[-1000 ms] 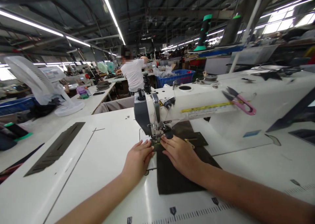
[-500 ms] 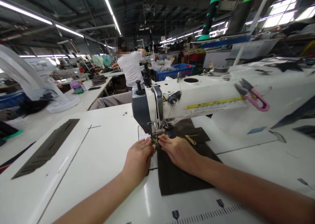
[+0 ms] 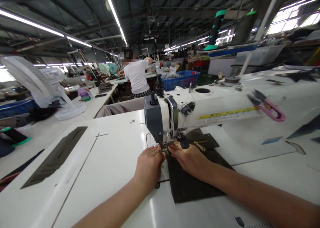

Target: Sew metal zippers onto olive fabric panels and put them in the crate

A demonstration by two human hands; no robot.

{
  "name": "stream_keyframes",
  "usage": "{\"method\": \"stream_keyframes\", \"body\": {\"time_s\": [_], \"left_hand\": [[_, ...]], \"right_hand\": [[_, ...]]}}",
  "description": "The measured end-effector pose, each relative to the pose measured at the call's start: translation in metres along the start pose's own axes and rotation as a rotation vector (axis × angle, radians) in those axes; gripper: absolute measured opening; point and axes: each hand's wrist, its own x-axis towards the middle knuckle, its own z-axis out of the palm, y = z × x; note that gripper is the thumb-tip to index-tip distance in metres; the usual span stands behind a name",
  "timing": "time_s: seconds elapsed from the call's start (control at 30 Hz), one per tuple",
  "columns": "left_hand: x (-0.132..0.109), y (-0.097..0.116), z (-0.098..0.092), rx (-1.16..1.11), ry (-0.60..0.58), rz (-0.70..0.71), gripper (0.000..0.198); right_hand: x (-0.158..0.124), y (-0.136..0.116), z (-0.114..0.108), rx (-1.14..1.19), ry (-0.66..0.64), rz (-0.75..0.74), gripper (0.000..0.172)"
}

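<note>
A dark olive fabric piece lies under the head of a white sewing machine, partly covered by my right hand and forearm. My left hand is closed at the fabric's left edge, thumb and fingers together just left of the presser foot. On the other side, my right hand has its fingertips closed on the fabric close to the foot, its palm over the cloth. A gold zipper pull shows beyond the right hand. Fingertips and machine parts hide the needle point.
Pink-handled thread snips rest against the machine arm, above a yellow measuring tape. Slitted dark panels lie on the left of the white table. Farther off are a white fan, a blue crate and a person in a white shirt.
The view has shifted, so everything sits slightly farther right and lower. Both hands keep nearly the same place at the presser foot, still on the fabric.
</note>
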Motion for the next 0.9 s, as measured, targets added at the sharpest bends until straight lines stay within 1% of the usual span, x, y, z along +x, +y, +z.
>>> {"method": "stream_keyframes", "body": {"time_s": [0.23, 0.33, 0.53, 0.7, 0.9], "left_hand": [[0.0005, -0.003, 0.0009, 0.013, 0.004, -0.014, 0.015], [0.0006, -0.0041, 0.001, 0.016, 0.014, -0.021, 0.013], [0.0016, -0.0036, -0.0008, 0.008, -0.004, 0.007, 0.014], [0.0014, -0.0034, -0.0023, -0.007, -0.024, -0.012, 0.015], [0.0007, -0.0029, -0.002, -0.03, -0.028, -0.029, 0.014]], "right_hand": [[0.0038, -0.0001, -0.0002, -0.06, -0.004, -0.016, 0.025], [0.0038, 0.0018, 0.0006, -0.087, 0.014, -0.02, 0.024], [0.0025, 0.0047, 0.0015, -0.036, 0.063, -0.051, 0.026], [0.0027, 0.0036, 0.0002, -0.004, 0.056, -0.044, 0.027], [0.0014, 0.0034, 0.0017, -0.028, 0.043, -0.034, 0.026]]}}
